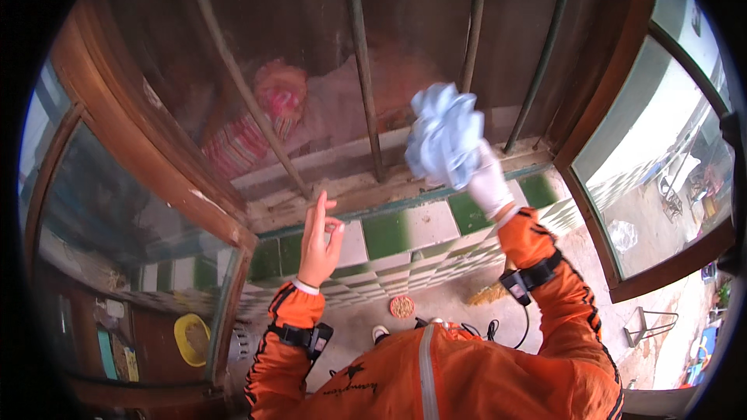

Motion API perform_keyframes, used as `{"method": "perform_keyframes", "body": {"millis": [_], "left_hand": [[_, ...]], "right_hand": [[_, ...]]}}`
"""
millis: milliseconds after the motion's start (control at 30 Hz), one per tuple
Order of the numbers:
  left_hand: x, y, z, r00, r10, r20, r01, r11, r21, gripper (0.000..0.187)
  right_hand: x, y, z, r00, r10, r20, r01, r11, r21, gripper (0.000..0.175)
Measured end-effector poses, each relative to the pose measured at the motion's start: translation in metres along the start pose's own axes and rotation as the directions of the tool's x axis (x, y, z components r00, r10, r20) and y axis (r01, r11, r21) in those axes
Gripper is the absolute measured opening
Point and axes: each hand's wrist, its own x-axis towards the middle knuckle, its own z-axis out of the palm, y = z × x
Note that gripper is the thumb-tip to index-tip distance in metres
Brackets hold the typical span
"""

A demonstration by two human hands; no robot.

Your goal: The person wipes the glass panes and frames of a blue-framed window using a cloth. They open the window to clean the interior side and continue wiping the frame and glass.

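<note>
A crumpled light blue cloth [446, 134] is bunched in my right hand [490, 181], which wears a pale glove. The cloth hides most of the fingers and overlaps the lower end of one of the metal window bars [475, 23]. My left hand [320, 248] is bare and holds nothing. Its index finger points up, and the other fingers are partly bent. It hovers in front of the window sill [344, 193], near the foot of a bar; whether it touches anything, I cannot tell.
Wooden-framed glass sashes stand swung out at left [146, 210] and right [648, 186]. Green and white tiles [385, 236] cover the wall below the sill. A red-rimmed bowl [402, 307] sits on the floor. Behind the bars lies striped fabric [239, 149]. A metal-framed stool [648, 326] is at right.
</note>
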Motion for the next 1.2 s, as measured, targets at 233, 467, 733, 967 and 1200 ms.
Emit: {"method": "perform_keyframes", "body": {"millis": [233,467,733,967,1200], "left_hand": [[0.006,-0.001,0.007,1.000,-0.019,-0.009,0.019,1.000,-0.009,0.070],[0.007,-0.003,0.015,0.996,-0.025,-0.091,0.024,1.000,-0.011,0.068],[0.002,-0.002,0.016,0.979,-0.046,-0.198,0.054,0.998,0.038,0.069],[-0.025,-0.005,0.011,0.948,-0.110,-0.297,0.148,0.983,0.106,0.070],[-0.045,-0.007,0.006,0.910,-0.263,-0.319,0.312,0.944,0.110,0.071]], "right_hand": [[0.031,-0.104,-0.100,0.992,-0.017,-0.122,0.019,1.000,0.018,0.042],[0.137,-0.194,-0.152,0.887,-0.379,-0.263,0.377,0.924,-0.058,0.051],[0.284,-0.326,-0.157,0.508,-0.777,-0.372,0.593,0.628,-0.503,0.059],[0.384,-0.392,-0.123,0.459,-0.811,-0.363,0.501,0.574,-0.648,0.054],[0.378,-0.336,-0.068,0.788,-0.594,-0.163,0.289,0.591,-0.753,0.044]]}}
